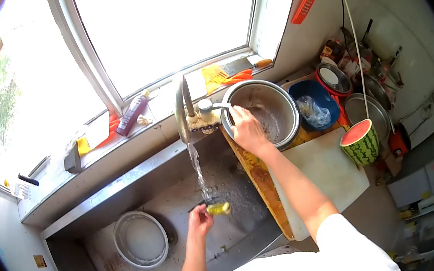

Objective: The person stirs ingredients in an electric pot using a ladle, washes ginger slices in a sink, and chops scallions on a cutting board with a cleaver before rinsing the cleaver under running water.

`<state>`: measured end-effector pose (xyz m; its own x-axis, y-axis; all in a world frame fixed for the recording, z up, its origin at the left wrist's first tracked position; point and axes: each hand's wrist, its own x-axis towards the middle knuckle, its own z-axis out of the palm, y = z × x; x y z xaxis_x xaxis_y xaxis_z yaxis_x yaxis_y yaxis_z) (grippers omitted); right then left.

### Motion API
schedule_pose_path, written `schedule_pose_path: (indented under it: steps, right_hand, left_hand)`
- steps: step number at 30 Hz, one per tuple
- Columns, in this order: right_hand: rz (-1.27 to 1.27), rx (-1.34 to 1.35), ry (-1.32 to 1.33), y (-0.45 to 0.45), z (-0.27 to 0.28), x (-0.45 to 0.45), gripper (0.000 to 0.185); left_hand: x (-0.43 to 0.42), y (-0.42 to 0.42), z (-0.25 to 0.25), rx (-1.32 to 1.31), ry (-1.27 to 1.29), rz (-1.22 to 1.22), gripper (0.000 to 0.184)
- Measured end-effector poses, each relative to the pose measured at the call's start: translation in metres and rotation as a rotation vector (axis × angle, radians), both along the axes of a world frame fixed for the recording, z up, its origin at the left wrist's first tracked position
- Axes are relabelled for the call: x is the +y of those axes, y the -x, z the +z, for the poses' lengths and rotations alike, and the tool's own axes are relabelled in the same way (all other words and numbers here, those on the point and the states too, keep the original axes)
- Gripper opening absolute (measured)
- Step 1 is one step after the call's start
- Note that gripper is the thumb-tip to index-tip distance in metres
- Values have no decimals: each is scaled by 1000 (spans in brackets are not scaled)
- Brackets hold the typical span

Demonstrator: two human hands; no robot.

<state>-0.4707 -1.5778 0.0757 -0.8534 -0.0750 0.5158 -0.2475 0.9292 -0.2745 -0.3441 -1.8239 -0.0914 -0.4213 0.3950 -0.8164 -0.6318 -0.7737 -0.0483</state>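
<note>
Over the steel sink (151,169), my left hand (200,222) is closed on a small yellow-green piece (218,209) with a thin dark part beside it; its exact kind is too small to make out. Water (195,164) runs down from the faucet (181,110) close to that piece. My right hand (248,129) reaches across the cutting board, its fingers closed at the end of the faucet lever (221,105). Right beside this hand stands a large metal pot (293,106), showing a stained inside.
A pale basin (166,243) sits in the sink's left part. Right of it are a white cutting board (354,187), a cut watermelon (362,147) and a blue basin (297,91) holding a plastic bag. A purple bottle (132,116) and orange tools lie along the windowsill.
</note>
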Motion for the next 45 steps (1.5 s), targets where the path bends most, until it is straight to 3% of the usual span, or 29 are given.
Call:
schedule_pose_path:
  steps: [4,5,9,12,14,15,16,19,21,22,23,24,26,27,30,31,32,34,36,38,40,43,45]
  right_hand:
    - [-74,-91,117,55,-19,3,40]
    - [-84,-124,125,59,-19,2,38]
    - [31,-144,545,59,-13,-20,16]
    - [-145,150,159,71,-25,-8,21]
    - [-143,98,-26,64,-20,-2,25]
    - [-168,-80,-101,67,-27,2,28]
    - [-138,-261,-106,74,-40,7,29]
    - [-102,-181,83,64,-36,-4,24]
    - [18,-128,147,32,-11,-23,19]
    - [35,-278,70,28,-10,-31,27]
    - [71,-172,181,13,-6,-35,38]
    - [135,-244,179,-1,-1,-31,47]
    - [259,-253,282,-33,5,-21,45]
    - [268,-316,284,-58,10,-14,42]
    - [281,-679,163,-159,27,8,42]
    - [373,-958,73,-185,19,12,43]
    - [490,-986,19,-212,-9,14,47]
    - [399,-1417,394,-267,57,22,57]
    - [418,-1041,463,-301,0,47,65]
    - [312,-789,521,-333,-7,77,65]
    - [114,-723,505,-362,8,106,66]
    - [-81,-388,415,-392,-21,154,63]
    - [-197,-397,373,-395,-39,182,61]
  left_hand:
    - [-14,-31,-2,-6,-142,55,24]
    - [-14,-37,-8,32,-9,18,24]
    - [-20,-55,-6,68,-11,40,20]
    - [-14,-60,30,168,48,-5,17]
    - [-14,-66,43,236,76,-51,15]
    - [-24,-71,13,265,-3,-46,5]
    - [-30,-71,-17,298,-84,-41,22]
    - [11,-71,88,160,87,-43,6]
    - [8,-73,70,222,-198,-77,7]
    - [13,-73,65,260,-242,-98,6]
    - [17,-73,60,299,-286,-119,6]
    - [20,-75,43,291,-139,-91,5]
    - [24,-78,-6,275,151,-33,2]
    - [20,-84,-18,351,62,52,3]
    - [39,-107,33,300,293,146,3]
    - [44,-112,37,312,354,122,9]
    - [54,-117,41,392,361,70,11]
    - [77,-125,54,555,394,-45,16]
    - [109,-132,86,720,524,-190,24]
    - [134,-130,119,707,380,-354,31]
    - [148,-110,125,785,285,-582,52]
    - [172,-60,110,758,422,-408,60]
    - [192,-17,97,700,433,-301,65]
